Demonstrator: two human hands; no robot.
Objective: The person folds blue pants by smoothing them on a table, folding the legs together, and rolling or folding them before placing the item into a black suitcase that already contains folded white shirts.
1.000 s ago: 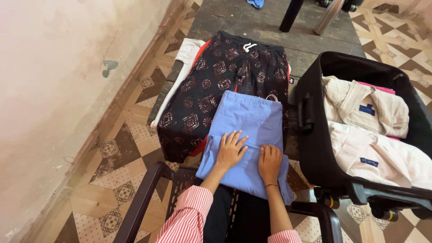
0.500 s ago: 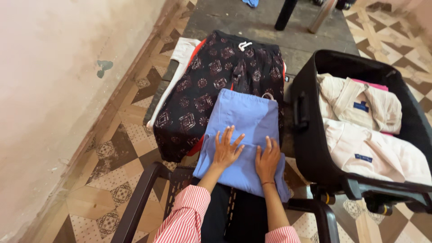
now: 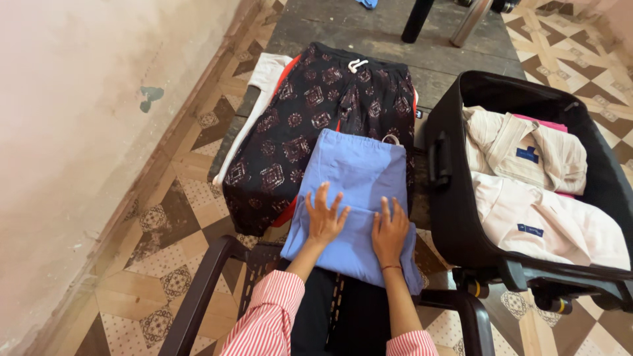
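left hand [image 3: 324, 218] flat, right hand [image 3: 389, 229] flat

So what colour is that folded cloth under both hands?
The folded cloth is plain periwinkle blue, with no pattern; the head view shows it clearly.

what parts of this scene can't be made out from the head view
- Folded blue cloth garment: its near part lies under the left hand and right hand.
- White cloth and red cloth: mostly covered by the black patterned trousers.
- Pink garment in the open black suitcase: only an edge shows past the cream jackets.
- Two dark and metal cylinders: cut off by the top edge.
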